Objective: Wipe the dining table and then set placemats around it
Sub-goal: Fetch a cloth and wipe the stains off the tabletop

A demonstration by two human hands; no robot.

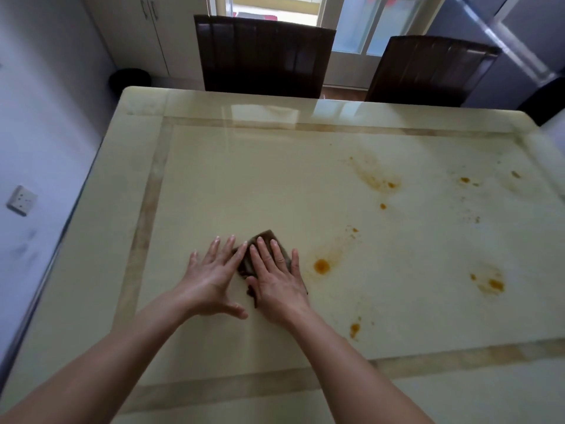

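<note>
The right hand (276, 284) lies flat on a dark brown cloth (269, 240) at the near-left part of the cream surface (244, 179), fingers straight and slightly spread, pressing it down; the left hand (211, 276) rests just beside it, fingers splayed, its forefinger seemingly touching the cloth's left edge; orange stains (321, 266) dot the surface to the right; two dark chairs (263, 53) stand at the far side.

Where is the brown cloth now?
In the head view the brown cloth lies on the table, left of centre, under the right hand, with the left hand on its left edge and an orange stain just right of it.
</note>
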